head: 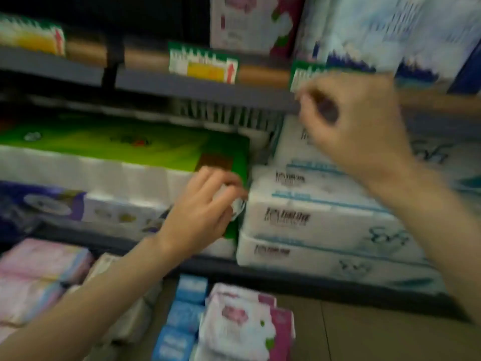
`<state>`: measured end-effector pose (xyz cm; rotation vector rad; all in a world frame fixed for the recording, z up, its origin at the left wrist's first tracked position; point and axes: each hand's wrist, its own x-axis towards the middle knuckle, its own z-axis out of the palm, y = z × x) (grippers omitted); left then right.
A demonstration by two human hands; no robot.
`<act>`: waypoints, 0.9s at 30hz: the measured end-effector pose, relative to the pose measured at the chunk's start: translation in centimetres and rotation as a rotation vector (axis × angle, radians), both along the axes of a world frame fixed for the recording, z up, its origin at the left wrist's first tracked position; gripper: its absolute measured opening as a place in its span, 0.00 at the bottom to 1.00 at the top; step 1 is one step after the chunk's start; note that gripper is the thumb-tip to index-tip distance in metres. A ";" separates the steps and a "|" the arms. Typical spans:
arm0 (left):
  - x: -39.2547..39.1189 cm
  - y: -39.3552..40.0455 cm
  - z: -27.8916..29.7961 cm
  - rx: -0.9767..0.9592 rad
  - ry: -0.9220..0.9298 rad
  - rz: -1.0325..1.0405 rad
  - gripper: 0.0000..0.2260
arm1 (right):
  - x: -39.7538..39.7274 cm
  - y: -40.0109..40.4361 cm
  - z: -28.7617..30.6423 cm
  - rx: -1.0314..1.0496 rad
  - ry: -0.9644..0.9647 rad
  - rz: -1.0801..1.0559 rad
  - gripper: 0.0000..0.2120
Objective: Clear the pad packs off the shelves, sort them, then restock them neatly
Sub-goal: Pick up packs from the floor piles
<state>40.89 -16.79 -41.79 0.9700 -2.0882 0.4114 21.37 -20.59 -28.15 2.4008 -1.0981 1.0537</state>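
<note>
A: Nearest, soft plastic-wrapped pad packs (247,327) lie below the shelf (197,87), probably pulled off for sorting.

B: And the hands?

A: The left hand (200,214) grips something white and crinkly, under that shelf. The right hand (356,128) is curled at its edge; too blurred to tell whether it holds anything.

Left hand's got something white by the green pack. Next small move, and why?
Probably draw the left hand back, pulling out the small white pack it pinches between the green-topped pack and the stacked white packs. The right hand, curled at the grey shelf edge, looks empty; blur hides more.
</note>
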 end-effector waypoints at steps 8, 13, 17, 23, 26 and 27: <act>1.3 4.2 -14.5 0.674 -0.196 0.026 0.14 | -2.0 7.9 -24.4 1.025 0.734 0.035 0.32; 2.5 5.1 -13.5 0.979 -0.288 0.075 0.22 | -0.5 9.9 -29.8 1.130 0.754 -0.055 0.44; 3.4 4.7 -10.1 1.283 -0.120 0.033 0.40 | -0.6 6.0 -24.3 1.263 0.576 0.035 0.29; 3.8 4.1 0.5 1.416 0.573 -0.197 0.43 | -3.1 1.4 -8.2 1.399 0.177 0.291 0.24; 3.1 3.9 6.9 1.176 0.795 -0.225 0.38 | -3.0 0.5 -0.6 1.268 0.026 0.345 0.26; 3.0 3.7 9.0 1.094 0.879 -0.224 0.39 | -3.0 0.5 1.8 1.166 0.002 0.339 0.26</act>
